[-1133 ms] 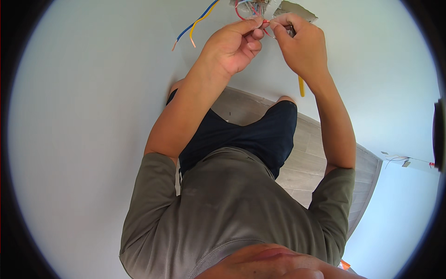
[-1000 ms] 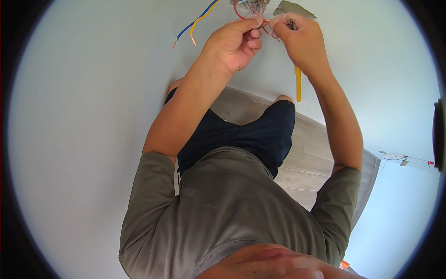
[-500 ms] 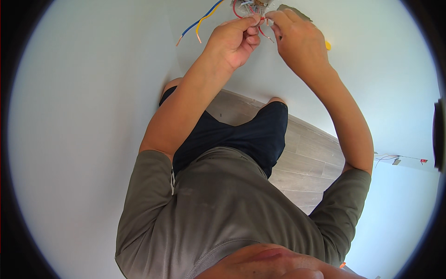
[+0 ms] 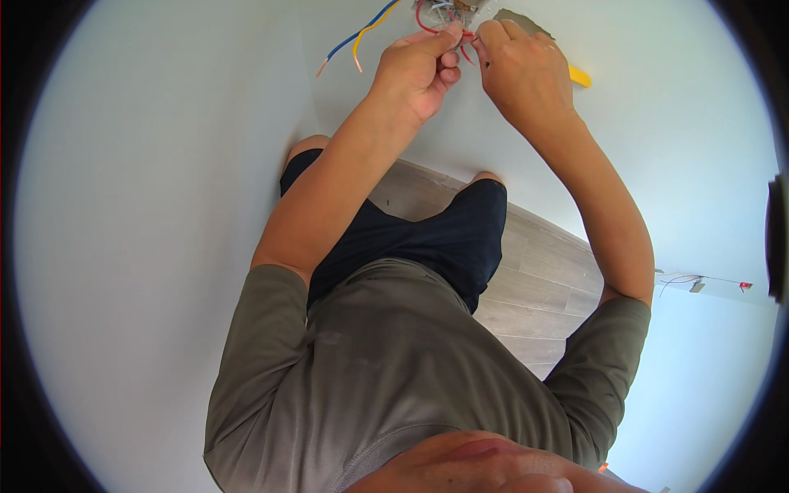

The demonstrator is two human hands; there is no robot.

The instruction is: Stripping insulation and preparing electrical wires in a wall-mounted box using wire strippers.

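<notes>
Close together at the top of the head view, both my hands are closed at a red wire (image 4: 468,34). My left hand (image 4: 421,72) pinches it between thumb and forefinger, the other fingers curled. My right hand (image 4: 528,70) has its fingertips closed on the wire just right of the left thumb; its palm is hidden. From behind the right hand juts a yellow handle-like piece (image 4: 580,76); whether the hand holds it I cannot tell. A blue wire (image 4: 355,35) and a yellow wire (image 4: 362,41), both with bare copper ends, hang out left of my left hand.
Behind my hands, a wall opening (image 4: 460,8) holds several wires, partly cut off by the frame. A dark grey patch (image 4: 526,23) marks the wall beside it. Pale wall (image 4: 164,246) rises at the left. Wood-look floor (image 4: 526,287) lies below; more loose wires (image 4: 682,279) show far right.
My right hand has shifted slightly left, its fingers curling more tightly near the red wire. More of the yellow piece shows beside it. The red wire's lower end is now less visible.
</notes>
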